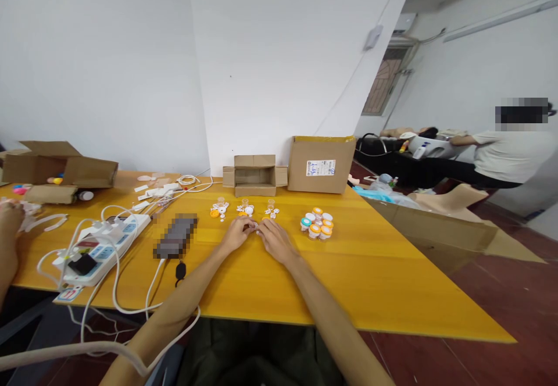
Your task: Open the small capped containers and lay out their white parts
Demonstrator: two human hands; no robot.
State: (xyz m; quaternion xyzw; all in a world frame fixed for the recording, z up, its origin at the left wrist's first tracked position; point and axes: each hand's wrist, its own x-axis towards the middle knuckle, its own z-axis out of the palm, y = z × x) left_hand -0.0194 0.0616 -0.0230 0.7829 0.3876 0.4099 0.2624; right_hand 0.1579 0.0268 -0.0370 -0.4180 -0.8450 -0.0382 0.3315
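Left hand [238, 235] and right hand [275, 242]: fingertips pinched together on one small pale piece [257, 232], mostly hidden, between the worktop's [383, 281] front and back edges. Toward back edge: three clear cups [271, 204], loose white parts [273, 214], open cardboard box [255, 191]. Nearer right edge: clustered lidded jars [325, 232].

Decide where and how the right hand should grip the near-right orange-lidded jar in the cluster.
Probably by the rim of its round orange lid, with the right hand coming from the near right. The jar seems upright, lid uppermost; neighbouring jars crowd its left and far sides, while its near and right sides are open.
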